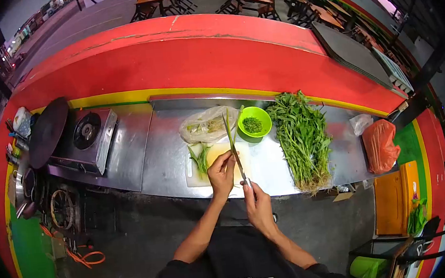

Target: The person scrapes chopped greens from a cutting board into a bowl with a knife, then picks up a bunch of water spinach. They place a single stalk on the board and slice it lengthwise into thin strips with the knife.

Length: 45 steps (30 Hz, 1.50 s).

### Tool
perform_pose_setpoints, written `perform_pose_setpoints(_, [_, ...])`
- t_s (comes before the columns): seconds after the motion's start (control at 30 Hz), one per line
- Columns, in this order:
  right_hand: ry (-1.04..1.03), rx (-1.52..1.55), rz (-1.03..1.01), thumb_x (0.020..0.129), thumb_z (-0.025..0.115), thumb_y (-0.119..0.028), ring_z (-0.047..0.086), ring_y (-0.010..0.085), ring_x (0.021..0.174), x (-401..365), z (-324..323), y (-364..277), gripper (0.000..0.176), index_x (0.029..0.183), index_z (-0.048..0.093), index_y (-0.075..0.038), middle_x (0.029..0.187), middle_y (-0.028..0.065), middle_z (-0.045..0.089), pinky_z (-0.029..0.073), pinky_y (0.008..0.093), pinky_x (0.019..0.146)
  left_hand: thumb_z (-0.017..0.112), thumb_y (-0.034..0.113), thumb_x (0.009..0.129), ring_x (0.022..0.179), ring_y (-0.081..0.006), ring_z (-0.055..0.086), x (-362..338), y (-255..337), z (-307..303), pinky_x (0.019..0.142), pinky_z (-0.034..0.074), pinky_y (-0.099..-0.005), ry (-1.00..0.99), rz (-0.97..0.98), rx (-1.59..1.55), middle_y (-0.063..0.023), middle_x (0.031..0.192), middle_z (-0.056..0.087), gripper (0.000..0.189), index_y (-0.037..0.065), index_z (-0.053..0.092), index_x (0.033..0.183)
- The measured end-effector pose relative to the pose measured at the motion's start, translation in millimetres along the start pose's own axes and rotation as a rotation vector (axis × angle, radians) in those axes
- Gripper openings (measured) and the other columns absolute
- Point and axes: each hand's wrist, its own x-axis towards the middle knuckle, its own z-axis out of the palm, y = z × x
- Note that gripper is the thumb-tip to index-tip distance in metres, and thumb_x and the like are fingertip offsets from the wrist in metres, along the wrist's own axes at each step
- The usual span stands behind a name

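My right hand (259,208) grips a knife (239,165) by its handle, with the blade pointing up and away from me. My left hand (222,175) is closed beside the blade, its fingers pinching a long green leaf (229,132) that runs along the knife. Below both hands lies a pale cutting board (198,181), with several loose green leaves (201,160) on its left side. Just beyond it are a clear plastic bag (192,131) of stalks and a lime green bowl (264,117) holding chopped greens (252,125).
A large bundle of leafy greens (302,136) covers the steel counter (163,161) at right, roots toward me. Farther right sits an orange plastic bag (380,145). On the left stand a gas stove (87,136) and a dark round pan (49,131). A red wall (183,62) borders the far side.
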Motion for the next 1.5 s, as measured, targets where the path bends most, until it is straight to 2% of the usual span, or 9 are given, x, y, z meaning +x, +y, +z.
perform_pose_setpoints(0.1, [0.0, -0.041, -0.018, 0.104, 0.049, -0.025, 0.039, 0.0048, 0.058, 5.4, -9.3, -2.2, 0.033, 0.112, 0.064, 0.003, 0.062, -0.0029, 0.045, 0.032, 0.0261, 0.05, 0.061, 0.0, 0.095, 0.094, -0.0158, 0.068, -6.0, 0.5, 5.9, 0.088, 0.053, -0.0283, -0.008, 0.005, 0.08, -0.0121, 0.102, 0.071, 0.019, -0.007, 0.065, 0.113])
perform_pose_setpoints(0.2, [-0.046, -0.002, 0.029, 0.104, 0.049, -0.026, 0.04, 0.0052, 0.059, 9.3, -14.4, -6.0, 0.034, 0.112, 0.064, 0.003, 0.063, -0.0032, 0.045, 0.033, 0.0259, 0.051, 0.061, 0.001, 0.096, 0.095, -0.0158, 0.067, -10.0, 1.5, 7.8, 0.088, 0.052, -0.028, -0.002, -0.022, 0.053, -0.0116, 0.105, 0.071, 0.02, -0.007, 0.065, 0.113])
perform_pose_setpoints(0.37, [-0.048, 0.011, -0.002, 0.105, 0.049, -0.026, 0.039, 0.0052, 0.058, 10.9, -16.7, -5.5, 0.034, 0.112, 0.064, 0.003, 0.063, -0.0032, 0.045, 0.032, 0.0261, 0.05, 0.062, 0.004, 0.096, 0.098, -0.0157, 0.066, -14.2, -3.5, 7.6, 0.089, 0.052, -0.0282, -0.031, 0.012, 0.089, -0.0123, 0.112, 0.069, 0.025, -0.007, 0.062, 0.119])
perform_pose_setpoints(0.5, [-0.037, 0.024, -0.006, 0.105, 0.049, -0.025, 0.039, 0.0054, 0.058, 7.7, -12.6, -3.8, 0.034, 0.112, 0.064, 0.004, 0.062, -0.0031, 0.044, 0.032, 0.0267, 0.05, 0.062, 0.004, 0.096, 0.098, -0.0166, 0.067, -19.6, 0.0, 10.6, 0.09, 0.052, -0.0293, 0.028, -0.109, -0.024, -0.0139, 0.11, 0.07, 0.025, -0.007, 0.061, 0.118])
perform_pose_setpoints(0.63, [-0.027, 0.01, 0.034, 0.104, 0.049, -0.025, 0.038, 0.0053, 0.058, -0.8, -6.8, -6.3, 0.033, 0.112, 0.064, 0.004, 0.062, -0.0027, 0.044, 0.032, 0.0271, 0.05, 0.062, 0.003, 0.096, 0.097, -0.0172, 0.068, -19.1, 2.6, 2.3, 0.09, 0.053, -0.0299, 0.015, -0.131, -0.026, -0.0154, 0.108, 0.071, 0.023, -0.008, 0.061, 0.115])
perform_pose_setpoints(0.9, [0.029, -0.005, -0.034, 0.104, 0.05, -0.024, 0.04, 0.007, 0.055, -16.6, 3.6, -10.7, 0.032, 0.111, 0.064, 0.004, 0.059, -0.0006, 0.045, 0.033, 0.0295, 0.049, 0.06, 0.001, 0.096, 0.096, -0.0168, 0.067, -17.8, 15.1, -11.5, 0.09, 0.053, -0.0293, -0.037, -0.116, -0.037, -0.0149, 0.108, 0.071, 0.023, -0.009, 0.061, 0.116])
perform_pose_setpoints(1.07, [0.045, -0.011, -0.018, 0.104, 0.05, -0.025, 0.04, 0.0068, 0.054, -26.7, 3.6, -12.8, 0.033, 0.111, 0.064, 0.003, 0.058, -0.0009, 0.045, 0.033, 0.0286, 0.049, 0.064, 0.005, 0.096, 0.098, -0.0143, 0.066, -19.3, 16.7, -13.4, 0.086, 0.052, -0.0262, -0.057, -0.081, -0.104, -0.0161, 0.109, 0.071, 0.023, -0.007, 0.055, 0.113])
perform_pose_setpoints(1.33, [0.05, -0.016, -0.028, 0.104, 0.049, -0.023, 0.039, 0.0061, 0.054, -29.4, 1.3, -9.3, 0.03, 0.11, 0.064, 0.002, 0.058, -0.0016, 0.044, 0.032, 0.0278, 0.048, 0.067, 0.004, 0.093, 0.098, -0.0146, 0.065, -28.4, 11.3, -13.2, 0.087, 0.052, -0.0262, -0.061, -0.084, -0.16, -0.0127, 0.11, 0.068, 0.032, -0.008, 0.057, 0.12])
perform_pose_setpoints(1.5, [0.038, -0.031, -0.037, 0.104, 0.05, -0.023, 0.039, 0.006, 0.054, -30.6, 1.7, -10.8, 0.029, 0.109, 0.064, 0.003, 0.058, -0.0009, 0.045, 0.032, 0.0278, 0.048, 0.067, 0.003, 0.093, 0.096, -0.0135, 0.066, -30.5, 11.2, -15.4, 0.085, 0.053, -0.025, -0.011, -0.125, -0.114, -0.0127, 0.108, 0.069, 0.028, -0.008, 0.061, 0.118])
